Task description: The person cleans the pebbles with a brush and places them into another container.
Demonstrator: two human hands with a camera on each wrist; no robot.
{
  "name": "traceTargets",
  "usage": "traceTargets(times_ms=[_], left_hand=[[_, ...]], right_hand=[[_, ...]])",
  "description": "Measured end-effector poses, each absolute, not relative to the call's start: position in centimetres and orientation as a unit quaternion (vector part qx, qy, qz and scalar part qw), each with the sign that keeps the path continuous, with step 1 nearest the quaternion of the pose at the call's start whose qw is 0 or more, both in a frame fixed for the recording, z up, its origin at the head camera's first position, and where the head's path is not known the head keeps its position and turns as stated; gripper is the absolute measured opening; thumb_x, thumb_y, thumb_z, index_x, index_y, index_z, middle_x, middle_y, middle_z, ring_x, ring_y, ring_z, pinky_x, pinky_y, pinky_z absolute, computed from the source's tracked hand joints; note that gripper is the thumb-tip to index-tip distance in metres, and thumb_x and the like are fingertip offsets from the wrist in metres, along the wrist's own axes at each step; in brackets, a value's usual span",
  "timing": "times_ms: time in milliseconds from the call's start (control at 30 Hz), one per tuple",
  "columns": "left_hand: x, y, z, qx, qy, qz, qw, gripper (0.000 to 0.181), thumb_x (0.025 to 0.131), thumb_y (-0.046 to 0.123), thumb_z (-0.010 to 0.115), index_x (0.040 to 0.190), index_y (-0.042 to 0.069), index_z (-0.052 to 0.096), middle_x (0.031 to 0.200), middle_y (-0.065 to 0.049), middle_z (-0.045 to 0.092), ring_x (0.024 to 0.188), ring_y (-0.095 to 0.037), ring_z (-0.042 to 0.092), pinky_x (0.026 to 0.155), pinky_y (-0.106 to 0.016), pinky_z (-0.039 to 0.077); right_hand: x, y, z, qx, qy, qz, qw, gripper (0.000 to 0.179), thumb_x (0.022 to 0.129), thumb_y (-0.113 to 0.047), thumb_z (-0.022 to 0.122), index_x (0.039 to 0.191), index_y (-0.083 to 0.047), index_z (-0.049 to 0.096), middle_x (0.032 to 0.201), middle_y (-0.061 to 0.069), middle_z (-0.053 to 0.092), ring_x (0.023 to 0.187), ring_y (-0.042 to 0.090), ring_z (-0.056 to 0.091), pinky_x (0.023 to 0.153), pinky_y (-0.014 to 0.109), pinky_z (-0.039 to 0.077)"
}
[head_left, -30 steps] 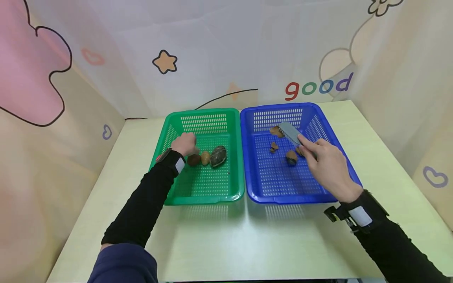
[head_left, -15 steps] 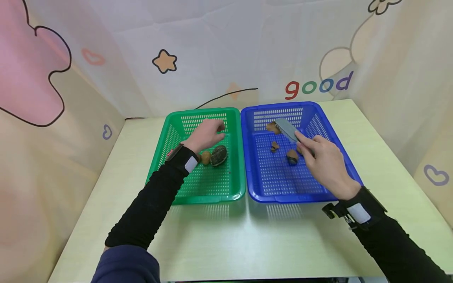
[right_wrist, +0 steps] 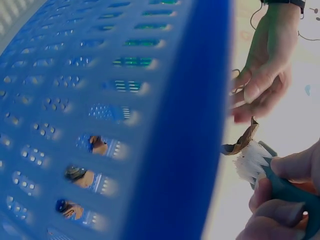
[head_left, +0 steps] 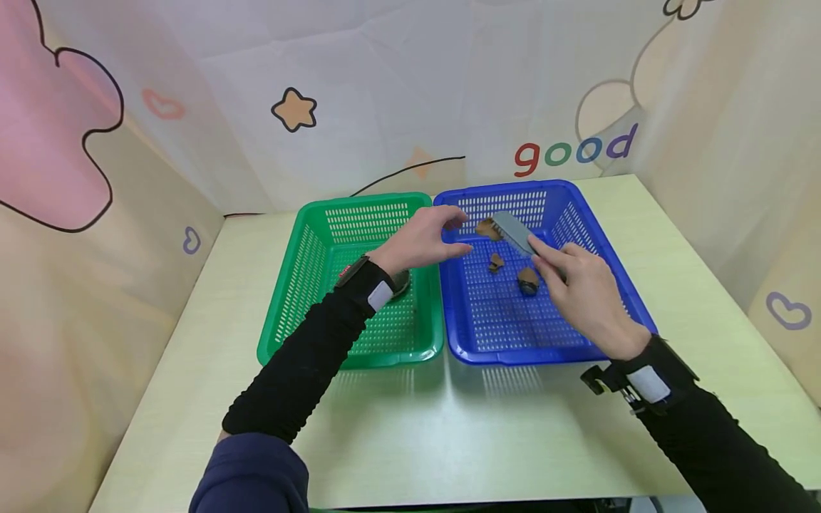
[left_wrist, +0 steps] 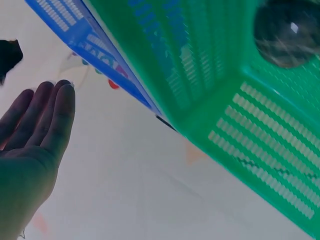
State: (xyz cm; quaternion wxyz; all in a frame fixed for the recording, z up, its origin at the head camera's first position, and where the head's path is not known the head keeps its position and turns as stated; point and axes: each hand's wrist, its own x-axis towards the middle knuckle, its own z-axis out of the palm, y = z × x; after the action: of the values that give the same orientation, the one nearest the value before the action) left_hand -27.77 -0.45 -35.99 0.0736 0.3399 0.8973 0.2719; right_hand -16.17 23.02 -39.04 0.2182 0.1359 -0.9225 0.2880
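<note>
Brush [head_left: 513, 231] gripped in the right hand [head_left: 580, 288] over the blue basket [head_left: 490, 324]; white bristles [right_wrist: 249, 162] against a papery brown curl [head_left: 489, 229], so probably mid-brushing; next move calls for a light touch, I'd guess (looks brittle); left hand [head_left: 417, 241] is empty, fingers extended nearby; glossy dark stone [left_wrist: 287, 35] in the perforated green plastic basket [head_left: 385, 345].

A pale printed cloth [head_left: 385, 85] backs the light counter [head_left: 398, 449] on my head-camera feed, carrying a black-outlined orange star [head_left: 294, 110] left of centre and the word "good" [head_left: 576, 150] in red, green, blue and purple at right. I see a pink shape [head_left: 58, 128] edged in black at far left, a coral heart [head_left: 163, 104] near it, a curving black line [head_left: 410, 170] low down, and a flower outline [head_left: 685, 6] cut by the top edge.
</note>
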Motion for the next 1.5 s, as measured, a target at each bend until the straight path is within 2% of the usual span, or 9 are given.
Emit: traceTargets(times_ms=[200,433,600,733,900,1033,1133,1267,1500], left_hand=[[-27.3,2.1,-36.7,0.353,0.875,0.321,0.082,0.057,0.090,0.034,0.068,0.138,0.010,0.049,0.124,-0.006,0.063,0.112,-0.018,0.059,0.095,-0.030,0.049],[-27.1,3.7,-36.8,0.336,0.856,0.380,0.104,0.029,0.094,0.025,0.064,0.118,0.009,0.064,0.103,-0.005,0.069,0.085,-0.014,0.062,0.073,-0.021,0.047],[-27.1,3.8,-36.6,0.334,0.849,0.390,0.128,0.019,0.096,0.018,0.060,0.108,0.006,0.070,0.099,-0.009,0.072,0.084,-0.019,0.068,0.072,-0.021,0.051],[-27.0,3.8,-36.5,0.347,0.843,0.388,0.133,0.019,0.095,0.015,0.062,0.107,0.006,0.072,0.098,-0.010,0.073,0.082,-0.016,0.068,0.071,-0.020,0.051],[-26.2,4.2,-35.9,0.436,0.817,0.339,0.167,0.016,0.093,0.012,0.063,0.102,0.007,0.075,0.094,-0.010,0.074,0.081,-0.016,0.066,0.071,-0.018,0.048],[-25.9,4.4,-35.6,0.471,0.828,0.262,0.154,0.014,0.093,0.007,0.060,0.092,0.007,0.074,0.094,-0.007,0.075,0.084,-0.015,0.068,0.073,-0.017,0.047],[-26.4,4.5,-35.9,0.431,0.864,0.214,0.145,0.016,0.091,0.003,0.058,0.094,0.004,0.073,0.095,-0.008,0.074,0.079,-0.013,0.063,0.067,-0.018,0.042],[-27.5,4.9,-36.9,0.394,0.887,0.175,0.167,0.018,0.088,0.000,0.061,0.102,0.002,0.072,0.095,-0.011,0.072,0.076,-0.015,0.055,0.064,-0.020,0.041],[-28.0,5.5,-37.8,0.393,0.874,0.176,0.224,0.028,0.085,-0.005,0.062,0.110,0.004,0.070,0.100,-0.011,0.072,0.082,-0.015,0.059,0.067,-0.020,0.046]], right_hand=[[-15.8,22.7,-39.2,0.141,-0.917,0.310,0.205,0.038,0.095,-0.010,0.060,0.132,-0.006,0.057,0.067,0.007,0.046,0.059,0.015,0.039,0.048,0.022,0.032],[-15.7,22.9,-39.6,0.127,-0.910,0.320,0.231,0.036,0.094,-0.010,0.060,0.130,-0.005,0.060,0.065,0.005,0.043,0.055,0.014,0.036,0.045,0.023,0.029],[-15.6,23.3,-39.6,0.113,-0.912,0.311,0.244,0.035,0.092,-0.008,0.063,0.127,-0.004,0.062,0.064,0.006,0.043,0.054,0.015,0.034,0.045,0.025,0.027],[-15.5,23.7,-39.6,0.107,-0.917,0.300,0.240,0.036,0.092,-0.009,0.064,0.128,-0.004,0.062,0.063,0.006,0.041,0.056,0.016,0.034,0.047,0.026,0.028],[-15.5,24.6,-39.7,0.098,-0.921,0.290,0.242,0.035,0.093,-0.009,0.062,0.127,-0.002,0.061,0.061,0.006,0.041,0.055,0.015,0.034,0.046,0.025,0.027],[-15.7,25.5,-39.6,0.087,-0.922,0.283,0.249,0.034,0.094,-0.008,0.061,0.126,0.001,0.061,0.060,0.007,0.039,0.054,0.015,0.033,0.044,0.024,0.025],[-15.9,25.9,-39.5,0.080,-0.924,0.281,0.247,0.034,0.094,-0.009,0.061,0.127,0.000,0.061,0.060,0.007,0.041,0.053,0.016,0.033,0.045,0.024,0.025],[-15.8,26.1,-39.4,0.072,-0.925,0.281,0.244,0.035,0.094,-0.010,0.061,0.127,-0.001,0.061,0.061,0.008,0.042,0.054,0.016,0.034,0.046,0.025,0.025],[-15.8,26.5,-39.1,0.071,-0.927,0.276,0.245,0.035,0.095,-0.010,0.060,0.128,0.000,0.060,0.060,0.008,0.042,0.054,0.017,0.035,0.046,0.025,0.026]])
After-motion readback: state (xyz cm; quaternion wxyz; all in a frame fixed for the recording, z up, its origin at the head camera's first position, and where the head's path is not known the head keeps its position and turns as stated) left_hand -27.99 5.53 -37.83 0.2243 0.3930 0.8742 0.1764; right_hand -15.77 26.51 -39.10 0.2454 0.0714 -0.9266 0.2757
